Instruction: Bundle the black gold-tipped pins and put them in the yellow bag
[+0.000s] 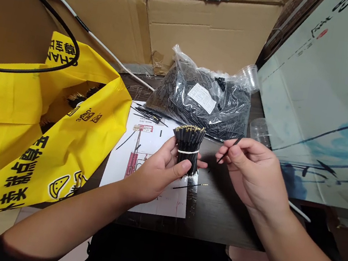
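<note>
My left hand [162, 168] is wrapped round a bundle of thin black pieces [189, 144] with gold-coloured tips, upright and bound by a white band. To its right, my right hand [248, 167] pinches one thin black stick [229, 151] between thumb and fingers, apart from the bundle. Below the bundle lies a single black wire piece [190, 186] with a gold-coloured tip. A printed sheet [154, 206] lies under the left hand, with loose black wires [151, 114] across its top.
A clear bag of black pieces [211, 105] sits behind the hands. At left stands a yellow bag [90, 152] with more gold-tipped pieces inside. Plastic cups [249, 77] are near the right panel [324, 107]. Cardboard [210, 34] walls the back; cables hang upper left.
</note>
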{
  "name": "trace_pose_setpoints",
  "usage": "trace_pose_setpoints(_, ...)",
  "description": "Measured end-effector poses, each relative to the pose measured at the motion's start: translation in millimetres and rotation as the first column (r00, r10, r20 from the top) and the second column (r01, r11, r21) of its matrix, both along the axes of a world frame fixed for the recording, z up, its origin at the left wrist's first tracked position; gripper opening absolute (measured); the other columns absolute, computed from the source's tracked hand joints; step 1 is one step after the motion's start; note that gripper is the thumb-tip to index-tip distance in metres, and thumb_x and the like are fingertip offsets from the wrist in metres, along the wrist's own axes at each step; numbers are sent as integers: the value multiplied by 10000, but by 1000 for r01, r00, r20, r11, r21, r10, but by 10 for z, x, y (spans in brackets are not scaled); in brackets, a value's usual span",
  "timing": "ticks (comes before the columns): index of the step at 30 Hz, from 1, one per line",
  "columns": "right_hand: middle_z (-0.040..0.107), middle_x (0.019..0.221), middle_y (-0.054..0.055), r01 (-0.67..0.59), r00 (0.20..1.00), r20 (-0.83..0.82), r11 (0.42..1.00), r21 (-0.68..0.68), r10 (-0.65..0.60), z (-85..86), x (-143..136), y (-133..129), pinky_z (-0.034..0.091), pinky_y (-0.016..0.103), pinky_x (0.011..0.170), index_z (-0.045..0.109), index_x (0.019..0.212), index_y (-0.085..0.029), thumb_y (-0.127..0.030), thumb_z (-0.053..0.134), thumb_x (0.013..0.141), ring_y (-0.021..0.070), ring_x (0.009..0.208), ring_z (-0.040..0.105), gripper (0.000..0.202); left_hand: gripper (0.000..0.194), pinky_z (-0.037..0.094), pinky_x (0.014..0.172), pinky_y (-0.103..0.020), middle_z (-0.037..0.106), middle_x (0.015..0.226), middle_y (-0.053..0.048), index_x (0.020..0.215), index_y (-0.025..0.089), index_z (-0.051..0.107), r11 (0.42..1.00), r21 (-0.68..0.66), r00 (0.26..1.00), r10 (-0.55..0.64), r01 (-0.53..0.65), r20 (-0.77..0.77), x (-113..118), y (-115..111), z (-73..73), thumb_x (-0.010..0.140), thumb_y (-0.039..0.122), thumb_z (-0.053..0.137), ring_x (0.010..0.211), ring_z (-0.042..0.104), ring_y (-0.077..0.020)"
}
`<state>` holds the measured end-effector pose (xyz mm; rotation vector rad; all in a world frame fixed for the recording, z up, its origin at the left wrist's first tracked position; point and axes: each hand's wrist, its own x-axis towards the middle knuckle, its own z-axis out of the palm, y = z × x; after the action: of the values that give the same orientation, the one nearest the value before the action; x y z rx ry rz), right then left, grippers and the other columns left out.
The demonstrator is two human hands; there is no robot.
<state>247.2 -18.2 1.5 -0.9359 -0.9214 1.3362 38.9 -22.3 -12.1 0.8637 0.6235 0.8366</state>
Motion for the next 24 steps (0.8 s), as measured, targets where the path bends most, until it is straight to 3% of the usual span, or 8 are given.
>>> trace_pose_setpoints(8, 771, 824, -36, 58, 998, -13, 998, 9, -57, 17, -38, 5, 634, 159, 682, 755, 863, -254, -294, 848, 845, 75, 718, 732, 103, 689, 544, 1033, -370, 613, 1351, -150, 1492, 234, 391, 998, 59, 998, -32, 36, -59, 15, -12, 47, 910, 271, 758, 1114, 711, -221)
trace_pose_setpoints(13, 756, 879, -20, 77, 997, 25, 997, 23, -77, -2, -30, 6, 658, 197, 672, 733, 847, -245, -325, 853, 835, 102, 739, 743, 145, 1130, 582, 960, -400, 582, 1415, -137, 1634, 390, 58, 999, -35, 996, 21, -24, -86, 18, -43, 67, 829, 248, 839, 1063, 731, -225)
trace_pose_setpoints(15, 735, 909, -12, 95, 993, 67, 995, 35, -98, 4, -31, 1, 665, 224, 662, 719, 838, -245, -370, 855, 827, 114, 736, 738, 185, 1221, 569, 989, -403, 578, 1444, -125, 1638, 408, 31, 997, -29, 992, 71, -75, -107, 25, -42, 75, 778, 209, 875, 1122, 711, -229)
trace_pose_setpoints(17, 709, 923, -7, 110, 988, 102, 992, 62, -115, 15, -36, -4, 662, 231, 652, 712, 836, -246, -406, 855, 821, 118, 745, 725, 216, 1119, 505, 1099, -399, 539, 1513, -129, 1622, 332, 205, 993, 24, 983, 121, -119, -136, 28, -28, 88, 748, 177, 886, 1303, 620, -249)
trace_pose_setpoints(19, 681, 886, -5, 107, 987, 112, 989, 99, -118, 27, -42, -8, 648, 234, 622, 704, 826, -248, -423, 848, 825, 125, 753, 700, 227, 863, 427, 1180, -391, 542, 1523, -133, 1501, 224, 443, 991, 59, 976, 129, -120, -177, 20, -11, 91, 755, 190, 877, 1406, 532, -260)
trace_pose_setpoints(21, 648, 825, -5, 105, 986, 110, 984, 141, -121, 39, -48, -12, 624, 252, 584, 694, 807, -251, -424, 842, 829, 139, 742, 660, 229, 637, 410, 1179, -403, 617, 1441, -118, 1370, 189, 572, 994, 46, 966, 107, -98, -235, -2, 1, 74, 800, 249, 849, 1366, 558, -261)
trace_pose_setpoints(24, 617, 791, -3, 116, 978, 144, 963, 243, -154, 74, -59, -28, 608, 319, 661, 702, 818, -262, -401, 828, 850, 156, 744, 621, 191, 511, 429, 1122, -412, 684, 1324, -83, 1317, 217, 610, 991, 43, 930, 132, -125, -343, -44, 1, 39, 859, 332, 803, 1265, 609, -254)
